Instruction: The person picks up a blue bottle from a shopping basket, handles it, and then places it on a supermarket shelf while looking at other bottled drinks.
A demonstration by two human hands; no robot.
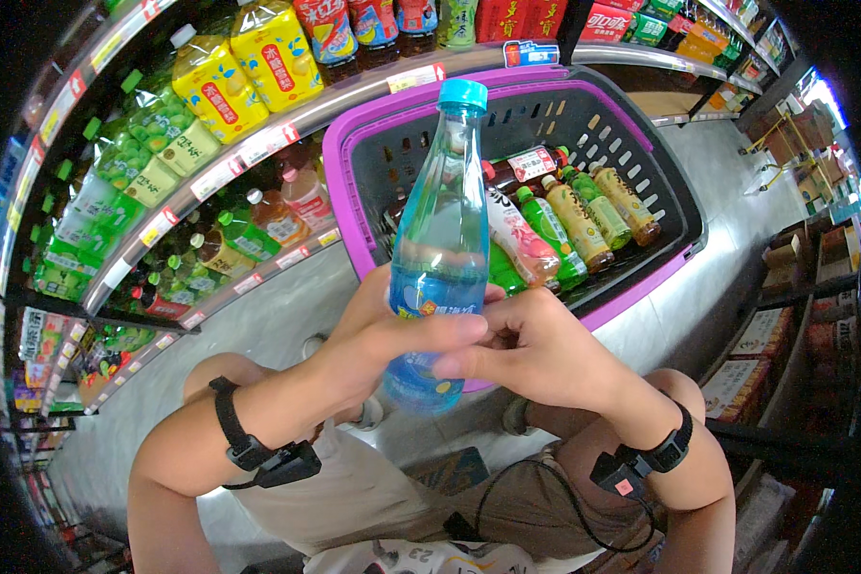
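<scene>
Our left hand (378,320) and right hand (550,354) have fingers (518,311) round the blue bottle (438,244) by the basket (342,182); it stands tall, cap (464,94) up, leaning slightly right; we hide some label (432,298); its bottom seems blurry.

Head view: wide fisheye, head-worn, looks down. Left hand (368,330) and right hand (555,349) sit close; basket (342,210) lies beyond.

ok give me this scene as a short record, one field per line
left hand: wrapped around the blue bottle
right hand: thumb against the bottle's lower part
cap: light blue, on
basket: dark with purple rim, beyond the hands
basket contents: several drink bottles, lying down
left side: shelves of drinks
</scene>
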